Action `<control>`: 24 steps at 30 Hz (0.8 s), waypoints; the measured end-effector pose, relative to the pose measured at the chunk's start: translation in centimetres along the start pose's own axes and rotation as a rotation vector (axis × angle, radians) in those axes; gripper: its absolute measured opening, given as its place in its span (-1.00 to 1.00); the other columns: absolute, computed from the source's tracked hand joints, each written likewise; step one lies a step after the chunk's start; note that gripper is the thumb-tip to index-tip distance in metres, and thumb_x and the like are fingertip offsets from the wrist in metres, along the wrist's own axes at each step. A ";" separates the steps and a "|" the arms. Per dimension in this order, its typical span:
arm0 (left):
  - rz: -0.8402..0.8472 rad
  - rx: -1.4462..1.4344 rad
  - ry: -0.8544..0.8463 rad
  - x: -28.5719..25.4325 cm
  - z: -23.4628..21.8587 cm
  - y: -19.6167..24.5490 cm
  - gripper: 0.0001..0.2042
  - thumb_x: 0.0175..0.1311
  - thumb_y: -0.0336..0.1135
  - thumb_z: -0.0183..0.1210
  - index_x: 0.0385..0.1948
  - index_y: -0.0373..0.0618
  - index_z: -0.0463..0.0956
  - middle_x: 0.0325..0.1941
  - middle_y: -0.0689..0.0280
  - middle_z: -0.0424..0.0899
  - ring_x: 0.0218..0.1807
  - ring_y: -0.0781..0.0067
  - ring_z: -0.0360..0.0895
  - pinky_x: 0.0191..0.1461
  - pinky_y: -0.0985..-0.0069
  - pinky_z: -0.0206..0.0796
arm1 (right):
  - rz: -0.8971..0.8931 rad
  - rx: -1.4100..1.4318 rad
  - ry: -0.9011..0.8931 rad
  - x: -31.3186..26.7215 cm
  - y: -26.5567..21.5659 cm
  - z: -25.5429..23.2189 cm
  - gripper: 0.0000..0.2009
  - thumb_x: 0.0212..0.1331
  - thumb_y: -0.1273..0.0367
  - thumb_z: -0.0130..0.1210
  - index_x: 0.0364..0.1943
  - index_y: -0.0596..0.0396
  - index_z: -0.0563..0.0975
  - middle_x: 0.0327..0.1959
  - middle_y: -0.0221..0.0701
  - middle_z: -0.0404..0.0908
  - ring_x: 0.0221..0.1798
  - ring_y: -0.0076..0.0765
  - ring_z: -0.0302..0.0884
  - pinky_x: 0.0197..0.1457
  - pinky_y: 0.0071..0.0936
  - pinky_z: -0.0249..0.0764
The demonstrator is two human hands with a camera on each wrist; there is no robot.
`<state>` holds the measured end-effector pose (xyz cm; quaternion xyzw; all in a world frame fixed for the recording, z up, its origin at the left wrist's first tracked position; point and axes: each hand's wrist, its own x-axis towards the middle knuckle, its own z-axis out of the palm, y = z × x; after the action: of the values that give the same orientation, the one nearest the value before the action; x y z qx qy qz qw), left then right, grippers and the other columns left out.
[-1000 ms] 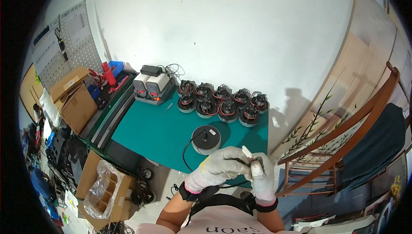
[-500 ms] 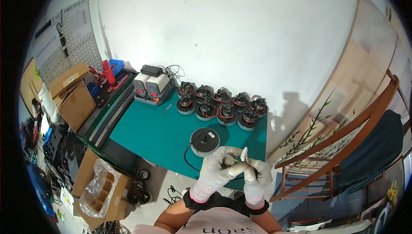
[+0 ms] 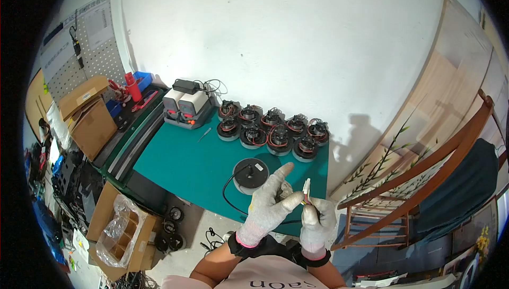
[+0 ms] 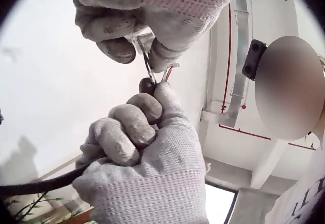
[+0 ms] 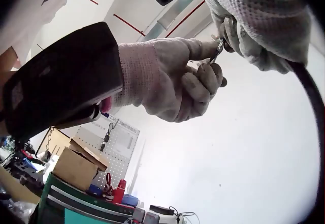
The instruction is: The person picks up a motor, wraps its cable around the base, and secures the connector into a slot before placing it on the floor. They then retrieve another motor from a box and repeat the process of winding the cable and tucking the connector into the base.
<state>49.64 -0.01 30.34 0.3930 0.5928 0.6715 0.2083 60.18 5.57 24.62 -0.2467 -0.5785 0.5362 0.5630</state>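
Note:
My left hand (image 3: pixel 265 207), in a grey-white glove, has its index finger raised and its thumb toward the wires. In the left wrist view its thumb and curled fingers pinch a small pale connector (image 4: pixel 144 42) on thin wires (image 4: pixel 149 67). My right hand (image 3: pixel 317 222), gloved too, curls round a black cable (image 4: pixel 56 182), and the wires come out above its thumb. A white plug (image 3: pixel 307 185) stands up beside the left thumb in the head view. The cable leads to a round black-topped wheel motor (image 3: pixel 253 178) with a grey rim, lying on the green mat (image 3: pixel 180 154).
Several round motors with coiled red and black wires (image 3: pixel 278 138) stand along the mat's back edge. A battery charger (image 3: pixel 185 106) and a thin screwdriver (image 3: pixel 204 134) are to their left. An open cardboard box (image 3: pixel 140 236) lies lower left; a wooden chair (image 3: pixel 419 193) stands right.
The left hand's index finger has lifted away from the wires and spread from the thumb. Both hands have shifted slightly; the right hand keeps its hold on the cable.

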 end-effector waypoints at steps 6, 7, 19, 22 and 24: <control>0.146 0.189 -0.049 0.2 -0.2 -0.1 -0.55 0.05 -0.27 0.23 -0.02 -0.31 0.41 -0.46 0.40 0.41 -0.41 0.62 0.32 -0.28 0.67 0.22 | 0.201 -0.009 -0.073 0.6 -0.6 0.0 -0.88 0.02 0.44 0.14 -0.38 0.21 0.53 -0.49 -0.52 0.48 -0.48 -0.68 0.30 -0.41 -0.68 0.25; 0.184 0.181 -0.061 0.2 -0.2 -0.5 -0.57 0.06 -0.30 0.21 -0.02 -0.28 0.42 -0.44 0.38 0.43 -0.39 0.60 0.35 -0.26 0.65 0.23 | 0.215 -0.038 -0.095 0.6 -0.6 0.0 -0.88 0.02 0.43 0.14 -0.38 0.20 0.53 -0.50 -0.54 0.47 -0.49 -0.70 0.28 -0.43 -0.69 0.24; 0.160 -0.113 -0.079 -0.1 0.2 -1.1 -0.68 0.02 -0.47 0.21 -0.12 -0.22 0.50 -0.28 0.32 0.51 -0.19 0.50 0.45 -0.10 0.56 0.29 | 0.107 -0.042 -0.040 0.1 0.2 -0.4 -0.87 0.01 0.43 0.16 -0.38 0.20 0.54 -0.47 -0.46 0.53 -0.47 -0.65 0.35 -0.41 -0.65 0.27; 0.143 -0.150 -0.091 -0.3 0.2 -1.3 -0.67 0.02 -0.48 0.22 -0.11 -0.22 0.50 -0.26 0.32 0.50 -0.18 0.50 0.45 -0.08 0.57 0.29 | 0.133 -0.024 -0.029 0.1 0.0 -0.3 -0.89 0.01 0.45 0.14 -0.38 0.20 0.54 -0.47 -0.48 0.52 -0.46 -0.67 0.33 -0.41 -0.66 0.26; 0.134 -0.180 -0.101 -0.4 0.2 -1.1 -0.65 0.02 -0.48 0.22 -0.09 -0.22 0.48 -0.25 0.32 0.50 -0.18 0.50 0.44 -0.08 0.59 0.28 | 0.140 -0.014 -0.016 0.2 -0.1 -0.3 -0.89 0.01 0.45 0.13 -0.38 0.20 0.54 -0.47 -0.49 0.51 -0.46 -0.67 0.32 -0.41 -0.67 0.25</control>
<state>49.78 0.08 29.14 0.4448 0.4910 0.7138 0.2271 60.49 5.81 24.71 -0.2860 -0.5679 0.5723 0.5178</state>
